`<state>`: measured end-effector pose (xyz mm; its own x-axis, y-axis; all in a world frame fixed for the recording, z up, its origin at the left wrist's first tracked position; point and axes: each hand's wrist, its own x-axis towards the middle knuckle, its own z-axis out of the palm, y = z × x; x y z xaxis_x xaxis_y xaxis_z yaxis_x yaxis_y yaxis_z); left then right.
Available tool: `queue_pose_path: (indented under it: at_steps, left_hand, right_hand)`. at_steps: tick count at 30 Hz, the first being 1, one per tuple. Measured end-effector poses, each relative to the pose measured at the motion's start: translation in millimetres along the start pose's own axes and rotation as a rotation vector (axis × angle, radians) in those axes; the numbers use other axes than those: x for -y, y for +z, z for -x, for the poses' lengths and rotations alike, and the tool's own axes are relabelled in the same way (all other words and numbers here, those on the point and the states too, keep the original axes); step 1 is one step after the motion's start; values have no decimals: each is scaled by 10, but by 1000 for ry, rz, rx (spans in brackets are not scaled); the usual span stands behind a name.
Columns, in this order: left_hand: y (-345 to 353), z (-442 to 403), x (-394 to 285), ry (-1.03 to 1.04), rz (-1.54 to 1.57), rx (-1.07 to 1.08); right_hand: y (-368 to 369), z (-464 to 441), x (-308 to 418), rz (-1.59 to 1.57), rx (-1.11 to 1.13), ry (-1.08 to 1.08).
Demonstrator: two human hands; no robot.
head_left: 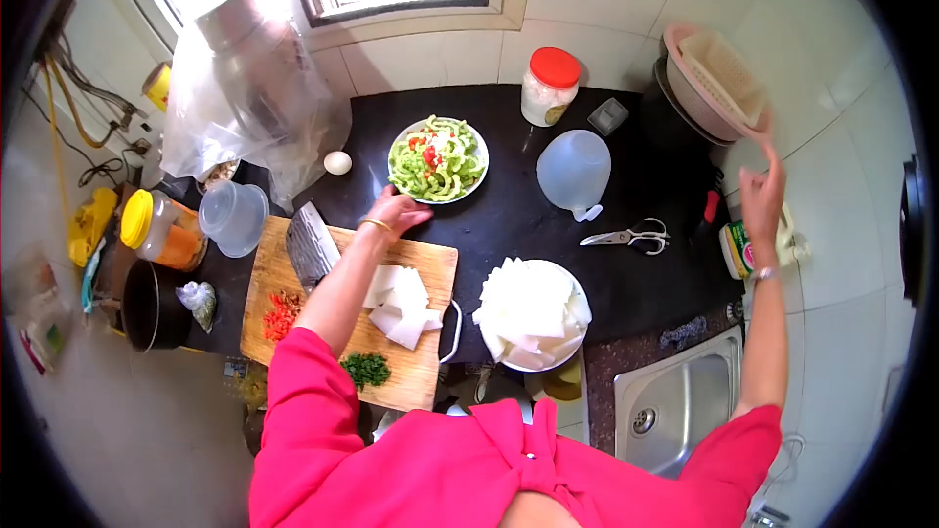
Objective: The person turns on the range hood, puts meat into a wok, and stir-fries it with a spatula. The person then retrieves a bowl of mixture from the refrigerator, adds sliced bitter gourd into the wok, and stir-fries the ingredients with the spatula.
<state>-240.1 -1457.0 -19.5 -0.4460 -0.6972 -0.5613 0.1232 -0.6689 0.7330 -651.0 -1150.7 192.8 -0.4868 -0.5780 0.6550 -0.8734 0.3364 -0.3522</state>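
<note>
My left hand point(398, 212) is at the near left edge of a plate of sliced green vegetable with red bits point(437, 158), fingers apart. Below it lies a wooden cutting board point(430, 372) with a cleaver point(311, 244), chopped red pieces point(282, 315), white slices point(401, 305) and chopped greens point(366, 370). Raised at the right, my right hand point(762, 196) has its fingers closed at the rim of a pink basin point(694, 103), which holds a cream basket point(722, 76). A bowl heaped with white slices point(533, 313) stands right of the board.
An egg point(337, 163), a red-lidded jar point(550, 88), a blue translucent jug point(574, 174) and scissors point(631, 237) are on the dark counter point(479, 235). A steel sink point(680, 396) is at lower right. Plastic containers point(235, 217) and a dark pot point(155, 307) stand left.
</note>
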Motion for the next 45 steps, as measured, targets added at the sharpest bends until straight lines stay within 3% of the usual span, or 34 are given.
queue_pose_path:
  at_steps: [3,7,10,12,17,19,24,25,26,27,30,31,32,33,35,37,39,40,41,43,45]
  left_hand:
    - [166,-33,126,10,182,110]
    - [323,-107,148,42,172,-83]
    - [384,-111,134,67,201,-174]
    - [344,-139,133,130,89,-124]
    - [309,215,-95,163,-50,236]
    - [423,522,-250,129,-154,289]
    - [616,1191,-170,241,-248,688]
    - [653,1330,-112,163,-310,719]
    - [753,1618,-41,124,-361,762]
    - [785,1854,89,114,-375,718]
    - [758,2235,478,-87,-464,1032]
    - [830,2495,655,-130,-518,1022]
    - [841,2853,951,-17,-504,930]
    - [805,2854,1124,-99,-621,1010]
    - [764,3366,1588,-385,-596,971]
    - [734,4265,1944,-253,-611,1176]
    - [723,4947,2403,-295,-619,1313]
    - [722,5092,2622,-366,-649,1357]
    - [760,5308,2817,-439,-674,1403]
    - [794,5896,3210,-476,-705,1472]
    - [843,6433,3564,-527,-791,1590]
  right_hand:
    - [-174,884,428,-132,119,192]
    - [-398,2312,596,-82,160,409]
    - [-710,3179,1029,-278,121,972]
    - [-915,3764,1169,-309,24,1126]
    - [-1382,4656,1712,-153,-190,1290]
    - [-1472,4995,1850,-134,-265,1334]
    - [-1531,5581,2392,-185,-311,1364]
    - [-1515,5653,2524,-163,-376,1369]
    - [-1497,5955,2564,-31,-342,1230]
    - [-1597,6025,2719,74,-301,1163]
    - [-1874,6533,3160,252,-415,1116]
    - [-1995,6697,3338,207,-491,1216]
    - [-2110,6949,3473,211,-532,1272]
    - [-2218,7243,3609,202,-566,1315]
    - [-2469,7835,3956,249,-659,1358]
    - [-2514,8317,4275,289,-729,1372]
    - [-2656,8815,4626,184,-992,1501]
    - [-2785,8977,4864,286,-1010,1521]
    - [-2858,9163,5042,304,-1044,1528]
    - [-2970,9543,5362,209,-1399,1502]
    - [-3112,9884,5667,247,-1478,1484]
